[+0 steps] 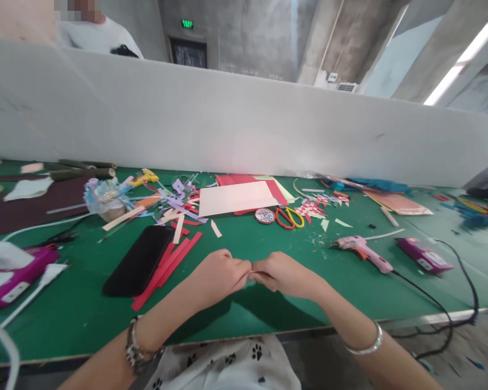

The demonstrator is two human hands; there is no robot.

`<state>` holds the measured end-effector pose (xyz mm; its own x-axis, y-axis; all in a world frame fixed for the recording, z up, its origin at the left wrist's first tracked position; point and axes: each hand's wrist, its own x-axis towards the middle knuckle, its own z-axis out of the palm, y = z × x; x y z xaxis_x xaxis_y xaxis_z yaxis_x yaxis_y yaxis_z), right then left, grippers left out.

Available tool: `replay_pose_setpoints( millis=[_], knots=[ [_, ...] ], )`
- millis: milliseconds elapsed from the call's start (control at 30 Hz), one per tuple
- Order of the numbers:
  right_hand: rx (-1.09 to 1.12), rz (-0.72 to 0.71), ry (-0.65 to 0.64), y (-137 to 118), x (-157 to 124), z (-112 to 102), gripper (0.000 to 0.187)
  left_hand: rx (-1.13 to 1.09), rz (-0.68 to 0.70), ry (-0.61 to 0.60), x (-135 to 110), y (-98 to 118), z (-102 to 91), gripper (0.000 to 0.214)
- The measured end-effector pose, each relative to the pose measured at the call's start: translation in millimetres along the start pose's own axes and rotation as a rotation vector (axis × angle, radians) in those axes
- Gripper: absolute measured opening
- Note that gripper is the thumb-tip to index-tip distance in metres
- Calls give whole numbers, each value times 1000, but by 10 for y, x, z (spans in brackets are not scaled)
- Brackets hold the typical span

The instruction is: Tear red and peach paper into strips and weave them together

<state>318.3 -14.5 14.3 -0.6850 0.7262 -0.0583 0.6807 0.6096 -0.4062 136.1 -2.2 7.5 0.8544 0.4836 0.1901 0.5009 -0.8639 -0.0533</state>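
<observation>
My left hand (pixel 223 276) and my right hand (pixel 287 275) meet fingertip to fingertip above the table's near part. Both are closed in a pinch, thumbs under curled fingers. Whatever lies between the fingertips is hidden or too small to name. To the left of my left hand, red paper strips (pixel 174 262) lie partly beside a black smartphone (pixel 140 261). Beyond the hands are a pale pink paper sheet (pixel 233 199) on red sheets, a round dish of small beads (pixel 264 216), and scissors (pixel 289 218) with red and yellow handles.
A pink glue gun (pixel 364 250) lies at right, its black cord trailing past a purple power strip (pixel 425 254). Another purple power strip (pixel 18 276) is at left. Paper scraps (pixel 179 200) are heaped at the back. A white partition (pixel 244 122) stands behind; a person (pixel 101 38) is beyond it.
</observation>
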Motion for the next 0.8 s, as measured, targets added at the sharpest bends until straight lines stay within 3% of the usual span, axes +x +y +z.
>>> replay_pose_setpoints(
  millis=[133, 367, 500, 600, 800],
  knots=[
    [171, -68, -36, 37, 31, -23, 30, 169, 68, 110, -30, -66, 68, 22],
    [318, 19, -35, 282, -125, -151, 33, 342, 69, 220, -297, -439, 110, 22],
    [332, 66, -24, 427, -266, -221, 36, 420, 4, 133, -523, -709, 100, 25],
    [322, 85, -30, 447, -310, -252, 37, 355, -103, 43, -616, -835, 71, 24],
    [260, 98, -36, 432, -343, -312, 37, 247, -280, 38, -738, -1073, 1, 28]
  ],
)
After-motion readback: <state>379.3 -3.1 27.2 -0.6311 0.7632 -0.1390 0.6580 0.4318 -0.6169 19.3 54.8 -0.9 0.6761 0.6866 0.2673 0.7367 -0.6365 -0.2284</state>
